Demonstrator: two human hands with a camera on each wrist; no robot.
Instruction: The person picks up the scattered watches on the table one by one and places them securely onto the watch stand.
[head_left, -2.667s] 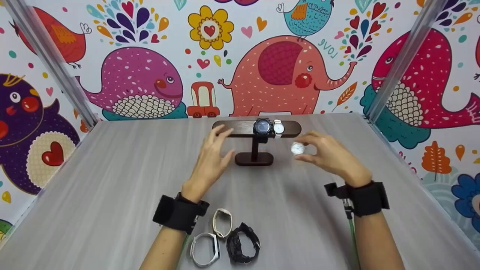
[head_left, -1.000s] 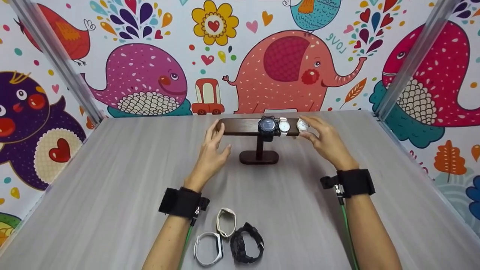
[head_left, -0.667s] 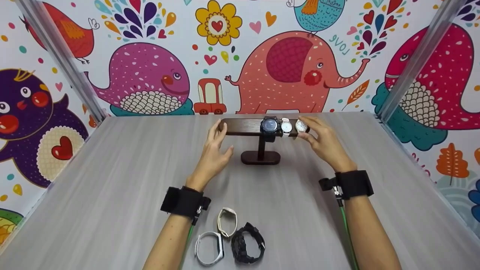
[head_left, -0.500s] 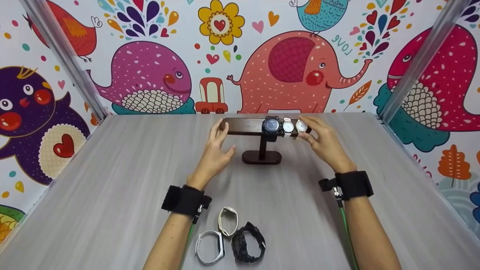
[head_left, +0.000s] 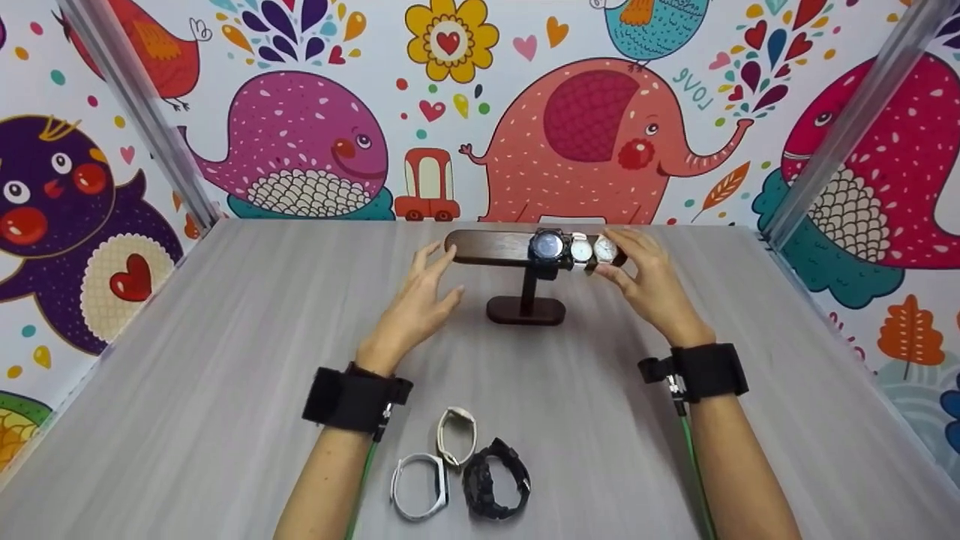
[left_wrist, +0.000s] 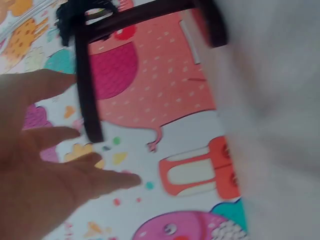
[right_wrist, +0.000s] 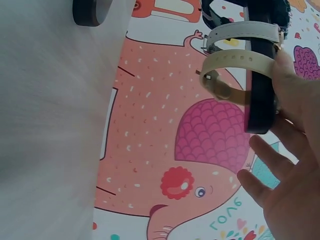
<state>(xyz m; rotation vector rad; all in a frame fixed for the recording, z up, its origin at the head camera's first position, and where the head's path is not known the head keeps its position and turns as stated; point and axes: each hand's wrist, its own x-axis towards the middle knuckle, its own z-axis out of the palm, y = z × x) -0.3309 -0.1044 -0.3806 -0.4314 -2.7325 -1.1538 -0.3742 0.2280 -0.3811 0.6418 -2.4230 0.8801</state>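
Observation:
In the head view a dark wooden watch stand (head_left: 491, 247) stands upright at the back, carrying three watches on the right part of its bar. A black watch (head_left: 547, 246) is near the middle, with a white-strapped watch (head_left: 580, 250) beside it. Outermost is a small white-faced wristwatch (head_left: 604, 249), pinched by my right hand (head_left: 654, 289) between thumb and fingers. Its cream strap (right_wrist: 235, 60) loops around the bar in the right wrist view. My left hand (head_left: 416, 304) holds nothing, fingers spread and slightly bent, fingertips close by the bar's left end (left_wrist: 89, 110).
Nearer the front of the grey table (head_left: 247, 337) lie a white band watch (head_left: 420, 487), a cream watch (head_left: 457, 437) and a bulky black watch (head_left: 496, 480), close together. A wall with printed animals (head_left: 300, 142) rises behind the table.
My right hand has brought the wristwatch onto the bar's right end and slid it left, up to the white-strapped watch. Lately my left hand has drawn back slightly from the bar's left end.

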